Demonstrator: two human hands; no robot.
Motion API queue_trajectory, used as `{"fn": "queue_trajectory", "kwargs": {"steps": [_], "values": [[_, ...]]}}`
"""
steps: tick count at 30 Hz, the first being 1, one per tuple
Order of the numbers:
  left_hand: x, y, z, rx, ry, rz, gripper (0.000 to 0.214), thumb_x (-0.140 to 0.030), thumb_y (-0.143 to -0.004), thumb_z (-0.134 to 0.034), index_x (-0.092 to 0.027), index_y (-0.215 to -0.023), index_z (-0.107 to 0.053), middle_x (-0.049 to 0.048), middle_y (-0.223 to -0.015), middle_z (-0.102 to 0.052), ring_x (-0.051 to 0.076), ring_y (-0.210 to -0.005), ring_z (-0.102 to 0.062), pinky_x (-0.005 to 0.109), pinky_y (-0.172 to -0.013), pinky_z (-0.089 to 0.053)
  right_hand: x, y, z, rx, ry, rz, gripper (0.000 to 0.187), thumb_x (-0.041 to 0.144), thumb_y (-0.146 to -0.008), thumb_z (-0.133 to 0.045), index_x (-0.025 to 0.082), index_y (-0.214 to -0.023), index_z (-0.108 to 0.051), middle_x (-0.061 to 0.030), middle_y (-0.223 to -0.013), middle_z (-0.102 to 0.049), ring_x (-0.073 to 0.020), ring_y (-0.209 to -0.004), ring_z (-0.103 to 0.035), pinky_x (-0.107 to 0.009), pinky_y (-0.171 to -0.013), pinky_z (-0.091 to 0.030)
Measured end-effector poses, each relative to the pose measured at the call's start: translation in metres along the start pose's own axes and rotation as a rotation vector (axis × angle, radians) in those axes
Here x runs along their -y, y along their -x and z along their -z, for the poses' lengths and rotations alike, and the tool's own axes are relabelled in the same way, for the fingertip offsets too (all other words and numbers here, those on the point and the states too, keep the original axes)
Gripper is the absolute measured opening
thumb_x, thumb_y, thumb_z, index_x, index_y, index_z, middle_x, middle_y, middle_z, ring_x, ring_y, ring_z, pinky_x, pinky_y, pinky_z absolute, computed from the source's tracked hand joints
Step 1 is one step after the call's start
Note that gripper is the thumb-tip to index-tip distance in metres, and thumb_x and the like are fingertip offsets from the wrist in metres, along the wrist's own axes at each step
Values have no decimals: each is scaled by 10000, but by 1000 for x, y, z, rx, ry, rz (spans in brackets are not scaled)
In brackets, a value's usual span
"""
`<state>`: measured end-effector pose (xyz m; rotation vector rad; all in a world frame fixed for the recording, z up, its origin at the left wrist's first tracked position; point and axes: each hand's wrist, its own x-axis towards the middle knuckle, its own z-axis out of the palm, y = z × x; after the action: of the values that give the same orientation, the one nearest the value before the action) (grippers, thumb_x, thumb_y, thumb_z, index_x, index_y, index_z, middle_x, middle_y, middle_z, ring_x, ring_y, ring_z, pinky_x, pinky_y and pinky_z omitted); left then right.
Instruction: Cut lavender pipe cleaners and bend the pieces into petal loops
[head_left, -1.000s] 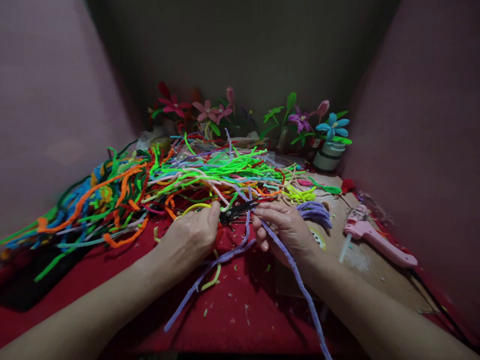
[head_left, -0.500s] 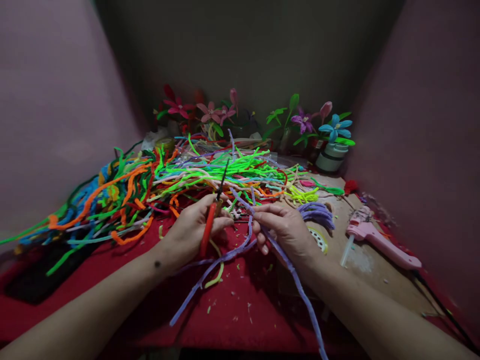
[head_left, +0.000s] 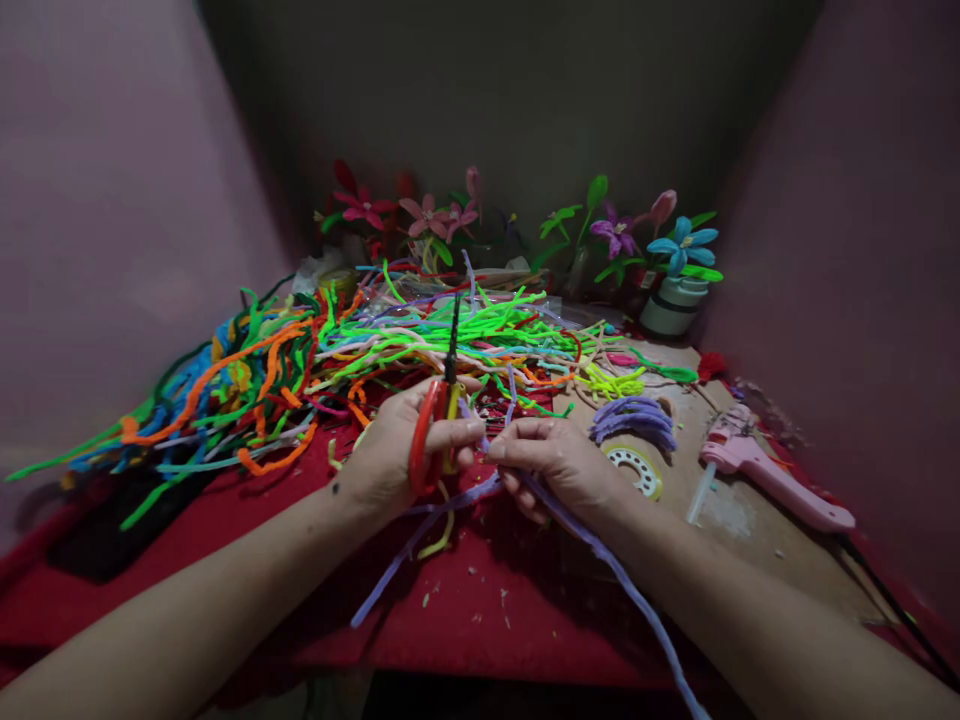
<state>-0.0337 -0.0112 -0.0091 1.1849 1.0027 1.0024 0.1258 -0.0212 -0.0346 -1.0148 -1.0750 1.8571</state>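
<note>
Fuzzy purple pipe cleaner [head_left: 616, 567], gently curved

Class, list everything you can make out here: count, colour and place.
scissors: one, red-and-yellow handles, dark blades, in left hand
lilac stems: several, lilac, around both hands
loose stems: too many to count, mixed colours, heaped centre and left
purple bundle: one, purple, on cardboard
ring: one, white and yellow, beside bundle
glue gun: one, pink, right
cardboard: at least one, brown, right
flowers: several, mixed colours, back
jar: one, pale, back right
flat object: one, black, left
cloth: one, red, underneath
left hand: one, bare, centre
right hand: one, bare, pinching lilac stems
</note>
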Motion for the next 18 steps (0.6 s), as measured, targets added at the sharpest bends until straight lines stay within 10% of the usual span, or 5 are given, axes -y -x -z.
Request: {"fn": "queue_trajectory", "kwargs": {"steps": [18], "values": [[-9, -1, 10, -51, -2, -238, 360, -177, -661, -686, -180, -1004, -578, -54, -634, -509, 41, -451, -439, 160, -426, -335, -3, -1, -5, 72, -172, 5, 175, 247, -632, -692, 139, -681, -563, 49, -456, -533, -53, -318, -421, -153, -294, -333]]}}
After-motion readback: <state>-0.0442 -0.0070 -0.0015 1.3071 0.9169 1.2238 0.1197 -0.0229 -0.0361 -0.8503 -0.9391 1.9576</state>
